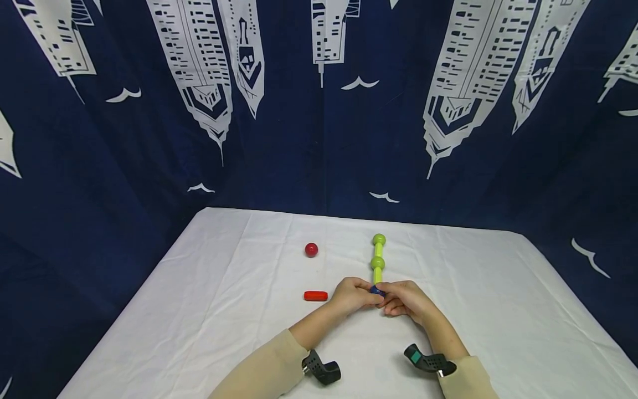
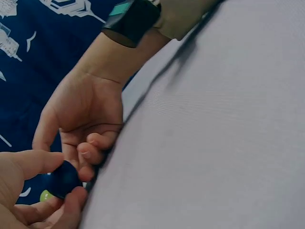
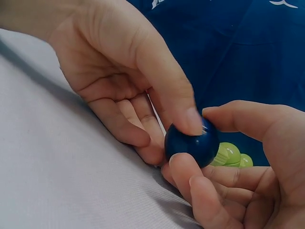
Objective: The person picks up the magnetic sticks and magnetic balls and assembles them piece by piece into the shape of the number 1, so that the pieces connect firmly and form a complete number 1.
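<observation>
A dark blue ball (image 1: 377, 290) (image 3: 187, 146) sits between my two hands, low over the white table. My left hand (image 1: 350, 296) (image 3: 114, 57) pinches it from the left, its thumb on the glossy surface. From the other side my right hand (image 1: 411, 299) (image 3: 281, 157) grips the same ball between thumb and fingers. Beyond the ball, a line of lime-green pieces points away from me: a near rod (image 1: 377, 276), a ball (image 1: 377, 262), a second rod (image 1: 379, 250) and a far ball (image 1: 379, 239). Fingers hide where the near rod meets the blue ball.
A red rod (image 1: 315, 296) lies on the white-covered table (image 1: 239, 321), left of my left hand. Farther back is a red ball (image 1: 311, 250). Behind the table hangs a navy curtain (image 1: 299, 149) with white building prints. Each wrist wears a black camera mount (image 1: 321, 368).
</observation>
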